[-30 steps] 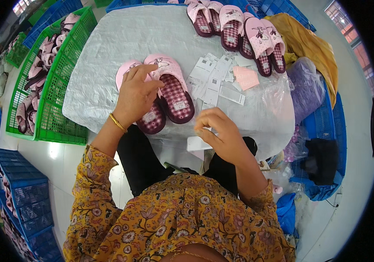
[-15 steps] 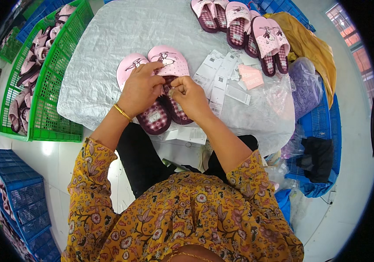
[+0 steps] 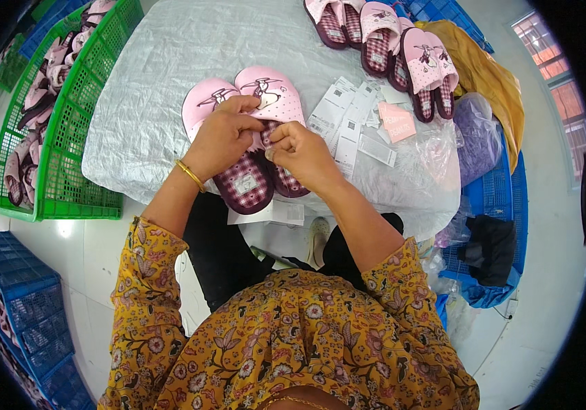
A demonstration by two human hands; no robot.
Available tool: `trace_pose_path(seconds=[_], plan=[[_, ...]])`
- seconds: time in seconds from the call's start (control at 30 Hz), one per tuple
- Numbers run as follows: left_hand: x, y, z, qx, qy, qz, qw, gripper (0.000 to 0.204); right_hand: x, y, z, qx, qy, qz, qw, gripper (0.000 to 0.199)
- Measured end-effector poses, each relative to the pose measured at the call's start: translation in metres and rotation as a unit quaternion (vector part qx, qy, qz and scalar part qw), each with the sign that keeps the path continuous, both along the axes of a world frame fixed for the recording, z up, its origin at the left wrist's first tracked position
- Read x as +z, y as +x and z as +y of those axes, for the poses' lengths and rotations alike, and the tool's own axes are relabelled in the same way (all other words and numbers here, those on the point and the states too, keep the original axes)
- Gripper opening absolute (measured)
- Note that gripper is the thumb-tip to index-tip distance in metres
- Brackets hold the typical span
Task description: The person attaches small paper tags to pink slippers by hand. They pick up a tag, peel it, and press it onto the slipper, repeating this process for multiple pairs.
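A pair of pink slippers (image 3: 280,94) with dark checked insoles lies side by side in front of me, toes pointing away. My left hand (image 3: 223,142) is closed at the pair's inner sides, its fingers gripping the edge of the uppers where the two slippers meet. Just to its right, my right hand (image 3: 304,158) pinches thumb and fingers together over the right slipper's opening. Whatever sits in that pinch is too small or hidden to name. Beneath the heels, a white paper (image 3: 286,213) sticks out at the table's near edge.
White printed labels (image 3: 351,130) and pink cards (image 3: 397,123) lie right of the slippers on the plastic-covered table (image 3: 149,89). More finished-looking slippers (image 3: 429,61) stand at the far right. Green crates (image 3: 81,137) of slippers and blue crates (image 3: 26,273) stand left; a purple bag (image 3: 477,137) lies right.
The right hand has turned slightly, its pinch staying near the slipper opening. The left hand still grips the uppers. The white paper under the heels shows farther to the left.
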State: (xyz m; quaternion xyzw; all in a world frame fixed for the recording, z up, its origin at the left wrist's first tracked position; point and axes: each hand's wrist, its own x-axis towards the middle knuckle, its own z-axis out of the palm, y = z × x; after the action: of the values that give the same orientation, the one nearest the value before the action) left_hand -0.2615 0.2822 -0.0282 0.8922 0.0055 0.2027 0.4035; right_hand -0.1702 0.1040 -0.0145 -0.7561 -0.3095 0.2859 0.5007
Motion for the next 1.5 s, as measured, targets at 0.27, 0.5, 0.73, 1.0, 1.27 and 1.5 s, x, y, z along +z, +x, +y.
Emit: trace_pose_path(seconds=[0.27,0.5,0.73,1.0,1.27,1.5], plan=[[-0.001,0.0,0.001,-0.006,0.003,-0.009,1.0,0.026,-0.004,-0.001,0.003,-0.009,-0.008,-0.008,1.0,0.025],[-0.003,0.0,0.003,-0.008,0.011,-0.013,1.0,0.026,0.001,-0.002,0.007,-0.018,-0.043,-0.03,0.998,0.025],[0.0,0.001,-0.001,-0.018,0.033,-0.023,0.999,0.025,-0.009,-0.007,0.009,-0.068,-0.05,-0.064,0.994,0.021],[0.002,0.016,0.004,-0.041,0.21,-0.017,0.977,0.019,-0.004,-0.012,0.014,-0.096,-0.08,-0.182,0.975,0.028],[0.028,0.021,0.003,-0.04,0.272,0.086,0.958,0.015,-0.001,-0.011,0.011,-0.097,-0.04,-0.122,0.987,0.021],[0.049,0.004,0.008,-0.047,0.121,-0.137,0.982,0.007,0.0,-0.019,0.015,-0.131,0.181,0.001,0.975,0.014]])
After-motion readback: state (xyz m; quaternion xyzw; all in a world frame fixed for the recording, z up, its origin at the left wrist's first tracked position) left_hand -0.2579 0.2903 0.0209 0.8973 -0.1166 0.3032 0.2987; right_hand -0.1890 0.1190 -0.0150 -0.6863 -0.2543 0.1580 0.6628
